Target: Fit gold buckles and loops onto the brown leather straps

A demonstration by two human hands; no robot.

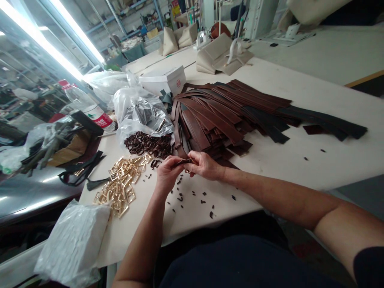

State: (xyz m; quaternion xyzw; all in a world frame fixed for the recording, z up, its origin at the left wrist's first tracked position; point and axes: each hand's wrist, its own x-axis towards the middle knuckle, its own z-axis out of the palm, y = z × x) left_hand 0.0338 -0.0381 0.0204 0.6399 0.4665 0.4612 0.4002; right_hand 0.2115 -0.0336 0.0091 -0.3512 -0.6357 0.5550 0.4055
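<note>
My left hand (167, 174) and my right hand (207, 166) meet above the front of the table, both closed around a brown leather strap (181, 149). A glint of gold metal shows under the fingers of my right hand; its shape is mostly hidden. Just behind my hands spreads a large fanned pile of brown and black leather straps (207, 120). Dark brown leather loops (148, 145) lie heaped behind my left hand. To the left of that hand is a pile of gold rectangular buckles (121, 182).
Small dark scraps (203, 194) are strewn over the white table (300, 164). Behind the loops are a clear plastic bag (132, 104), a white box (166, 80) and a bottle (96, 112). A wrapped white pack (75, 240) sits at the front left; a beige bag piece (216, 56) lies farther back.
</note>
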